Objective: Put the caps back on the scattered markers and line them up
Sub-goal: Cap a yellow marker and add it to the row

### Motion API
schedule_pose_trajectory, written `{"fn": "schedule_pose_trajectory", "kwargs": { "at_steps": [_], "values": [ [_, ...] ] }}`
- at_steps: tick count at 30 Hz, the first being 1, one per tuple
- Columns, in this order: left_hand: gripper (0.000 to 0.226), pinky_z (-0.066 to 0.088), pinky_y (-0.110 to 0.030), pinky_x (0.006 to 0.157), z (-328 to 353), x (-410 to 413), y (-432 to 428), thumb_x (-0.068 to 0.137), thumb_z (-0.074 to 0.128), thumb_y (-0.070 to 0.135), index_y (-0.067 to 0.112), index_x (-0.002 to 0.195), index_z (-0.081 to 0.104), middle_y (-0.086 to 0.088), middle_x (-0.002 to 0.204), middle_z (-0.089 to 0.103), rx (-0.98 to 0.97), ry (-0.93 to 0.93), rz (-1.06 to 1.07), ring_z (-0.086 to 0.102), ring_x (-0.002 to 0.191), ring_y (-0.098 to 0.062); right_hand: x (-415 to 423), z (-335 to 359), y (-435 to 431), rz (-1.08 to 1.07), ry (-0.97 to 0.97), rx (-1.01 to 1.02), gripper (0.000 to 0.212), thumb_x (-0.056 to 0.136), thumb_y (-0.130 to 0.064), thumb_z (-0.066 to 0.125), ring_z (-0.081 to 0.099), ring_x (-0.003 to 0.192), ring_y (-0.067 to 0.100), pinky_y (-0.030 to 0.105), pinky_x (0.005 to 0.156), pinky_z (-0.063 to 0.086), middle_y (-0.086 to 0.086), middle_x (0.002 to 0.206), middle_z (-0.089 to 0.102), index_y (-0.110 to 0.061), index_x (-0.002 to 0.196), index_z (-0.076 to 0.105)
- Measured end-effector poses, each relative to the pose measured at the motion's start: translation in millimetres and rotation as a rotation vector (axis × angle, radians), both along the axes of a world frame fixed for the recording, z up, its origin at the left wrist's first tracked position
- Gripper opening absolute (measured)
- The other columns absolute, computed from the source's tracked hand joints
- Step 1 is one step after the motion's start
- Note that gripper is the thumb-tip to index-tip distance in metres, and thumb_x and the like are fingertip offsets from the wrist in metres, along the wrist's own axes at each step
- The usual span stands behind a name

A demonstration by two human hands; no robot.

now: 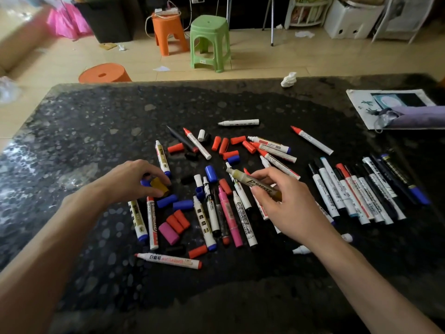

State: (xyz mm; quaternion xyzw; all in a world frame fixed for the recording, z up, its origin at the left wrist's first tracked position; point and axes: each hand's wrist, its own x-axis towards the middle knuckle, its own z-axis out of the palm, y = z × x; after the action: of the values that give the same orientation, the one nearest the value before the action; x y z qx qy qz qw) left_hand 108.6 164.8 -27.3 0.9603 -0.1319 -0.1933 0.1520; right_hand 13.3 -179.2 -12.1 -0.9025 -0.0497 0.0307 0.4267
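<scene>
Several uncapped markers and loose red, blue, black and pink caps lie scattered across the dark speckled table. My right hand holds an uncapped gold marker above the pile, its tip pointing up and left. My left hand is closed around a gold cap that rests on the table beside a blue cap. A row of capped markers lies side by side at the right. A pink cap and a pink marker lie in the near part of the pile.
A crumpled white tissue sits at the table's far edge. A printed sheet with a purple pouch on it lies at the far right. Orange stools and a green stool stand on the floor beyond.
</scene>
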Motion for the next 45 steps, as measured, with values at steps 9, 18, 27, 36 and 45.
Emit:
{"fn": "schedule_pose_trajectory", "kwargs": {
  "at_steps": [9,18,27,36,45],
  "values": [
    [0.01,0.044,-0.016,0.06,14.4,-24.2,-27.0,0.094,0.065,0.037,0.031,0.1,0.07,-0.004,0.077,0.058,-0.464,-0.2,0.112,0.052,0.062,-0.005,-1.9,-1.4,-2.0,0.004,-0.027,-0.008,0.02,0.101,-0.027,0.064,0.062,0.103,-0.003,0.025,0.088,0.052,-0.021,0.104,0.067,-0.035,0.12,0.066],
    [0.026,0.047,-0.012,0.062,23.0,-63.8,-82.1,0.103,0.047,0.034,0.016,0.105,0.065,0.013,0.073,0.064,-0.743,0.103,0.078,0.058,0.063,0.001,1.1,-6.6,-0.2,-0.022,-0.076,-0.025,0.027,0.102,-0.028,0.062,0.056,0.116,0.002,0.036,0.101,0.05,-0.02,0.113,0.063,-0.04,0.126,0.065],
    [0.03,0.029,-0.018,0.039,22.1,-77.9,-99.3,0.094,0.051,0.046,0.02,0.085,0.061,0.001,0.064,0.051,-0.996,0.187,0.297,0.035,0.045,-0.008,2.1,-5.9,-1.3,0.038,-0.187,-0.016,0.028,0.102,-0.024,0.063,0.052,0.122,0.007,0.013,0.1,0.038,-0.019,0.113,0.063,-0.04,0.125,0.068],
    [0.038,0.03,-0.02,0.038,14.7,-77.6,-104.5,0.097,0.049,0.046,0.008,0.094,0.053,0.006,0.066,0.058,-1.015,0.119,0.437,0.038,0.044,-0.007,0.2,-5.0,-1.8,0.016,-0.266,-0.072,0.028,0.101,-0.021,0.063,0.053,0.115,0.008,0.019,0.099,0.042,-0.017,0.11,0.062,-0.033,0.126,0.07],
    [0.033,0.031,-0.019,0.04,11.4,-77.2,-104.0,0.094,0.054,0.043,0.011,0.103,0.059,-0.001,0.065,0.05,-1.041,0.14,0.385,0.037,0.048,-0.01,-1.2,-6.5,1.6,0.03,-0.308,-0.108,0.031,0.1,-0.023,0.064,0.054,0.108,0.008,0.027,0.097,0.046,-0.016,0.105,0.06,-0.031,0.129,0.071]
  ]
}}
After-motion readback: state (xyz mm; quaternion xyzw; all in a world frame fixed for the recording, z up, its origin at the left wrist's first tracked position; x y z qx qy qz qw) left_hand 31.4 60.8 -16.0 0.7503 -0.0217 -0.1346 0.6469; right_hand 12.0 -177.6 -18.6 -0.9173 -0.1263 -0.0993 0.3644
